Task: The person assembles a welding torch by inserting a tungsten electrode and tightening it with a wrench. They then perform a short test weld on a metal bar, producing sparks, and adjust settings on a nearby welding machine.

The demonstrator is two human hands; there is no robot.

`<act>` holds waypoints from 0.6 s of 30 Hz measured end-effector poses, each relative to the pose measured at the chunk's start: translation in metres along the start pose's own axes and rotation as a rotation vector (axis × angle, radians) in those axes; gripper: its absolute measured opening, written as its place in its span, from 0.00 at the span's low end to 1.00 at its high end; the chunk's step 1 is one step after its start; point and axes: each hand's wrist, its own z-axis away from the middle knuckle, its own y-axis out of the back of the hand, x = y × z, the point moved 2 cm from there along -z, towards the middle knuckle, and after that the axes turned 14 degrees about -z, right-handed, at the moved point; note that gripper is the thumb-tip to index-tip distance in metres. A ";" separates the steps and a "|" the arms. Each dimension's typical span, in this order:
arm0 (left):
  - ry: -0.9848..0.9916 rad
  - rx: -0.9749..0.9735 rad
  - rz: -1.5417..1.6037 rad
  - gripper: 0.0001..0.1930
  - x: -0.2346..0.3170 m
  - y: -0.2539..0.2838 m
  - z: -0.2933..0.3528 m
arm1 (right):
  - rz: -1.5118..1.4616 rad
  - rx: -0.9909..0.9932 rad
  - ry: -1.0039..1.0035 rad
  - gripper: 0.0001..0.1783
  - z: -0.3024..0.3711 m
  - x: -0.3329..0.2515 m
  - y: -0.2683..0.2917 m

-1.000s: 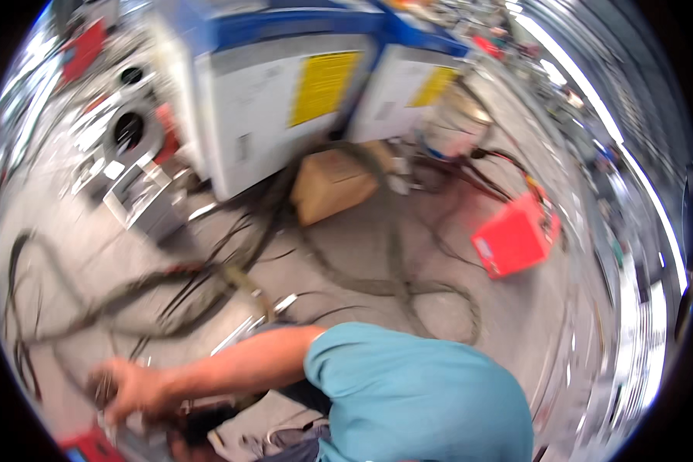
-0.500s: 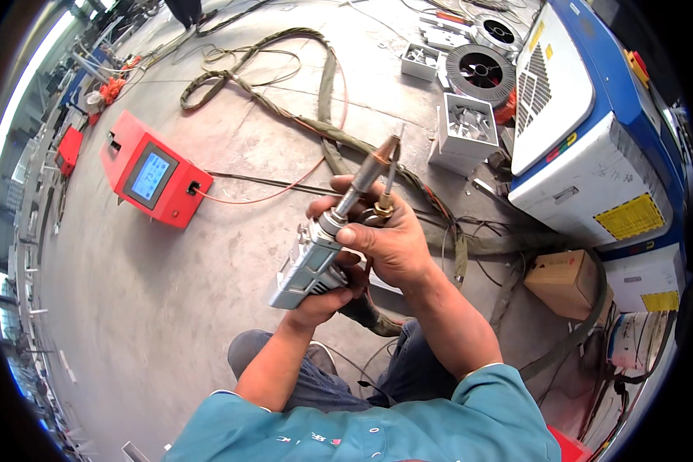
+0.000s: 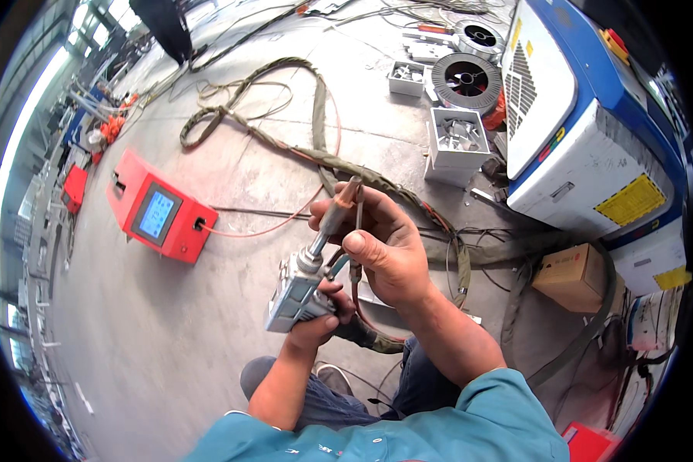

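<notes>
A silver handheld welding gun point(image 3: 291, 296) with a copper nozzle point(image 3: 345, 192) points up and away in front of me. My left hand point(image 3: 316, 327) is wrapped round its grip, low on the body. Beside the nozzle runs a thin metal wire-feed tube point(image 3: 359, 219), joined below to a fitting and a dark red hose point(image 3: 359, 308). My right hand point(image 3: 396, 254) is closed about this tube, its thumb against it and its fingers curled behind the nozzle. Those fingers are partly hidden, so their exact contact cannot be made out.
A red wire-feeder box point(image 3: 164, 208) with a lit screen stands on the floor at left, its thin hose leading toward me. Sheathed cable point(image 3: 319, 115) loops ahead. Wire spools point(image 3: 467, 81), a bin of metal pieces point(image 3: 460, 135), a blue-white machine point(image 3: 593, 154) and a carton point(image 3: 570, 273) stand right.
My right thumb has left the gun's neck and now lies at the wire-feed tube. The gun sits slightly lower and further left in view. My left hand keeps its hold.
</notes>
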 end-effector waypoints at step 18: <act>0.058 -0.181 -0.027 0.36 -0.033 0.049 0.024 | 0.159 0.070 0.046 0.21 0.016 -0.006 -0.026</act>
